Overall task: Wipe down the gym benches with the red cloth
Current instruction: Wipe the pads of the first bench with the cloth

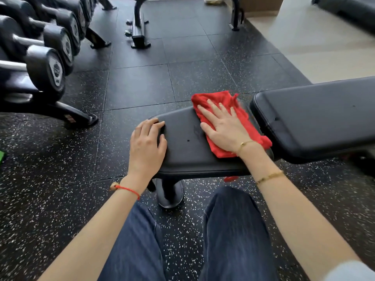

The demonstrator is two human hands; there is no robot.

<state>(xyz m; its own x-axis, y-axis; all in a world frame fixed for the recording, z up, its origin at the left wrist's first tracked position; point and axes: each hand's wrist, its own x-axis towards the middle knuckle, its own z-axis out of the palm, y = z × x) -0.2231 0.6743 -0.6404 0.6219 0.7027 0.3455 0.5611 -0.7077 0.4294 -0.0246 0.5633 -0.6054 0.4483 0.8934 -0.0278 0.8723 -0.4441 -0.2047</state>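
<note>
A black padded gym bench stands in front of me, with a small seat pad (186, 151) and a longer back pad (316, 118) to its right. The red cloth (219, 100) lies spread across the right part of the seat pad, reaching the gap between the pads. My right hand (223, 126) presses flat on the cloth, fingers spread. My left hand (147, 142) rests on the seat pad's left end, fingers curled over its edge.
A dumbbell rack (40, 63) with several dumbbells fills the left side, its foot (81, 118) reaching toward the bench. Another bench frame (139, 31) stands farther ahead. My legs in blue jeans are below. Speckled rubber floor tiles surround the bench.
</note>
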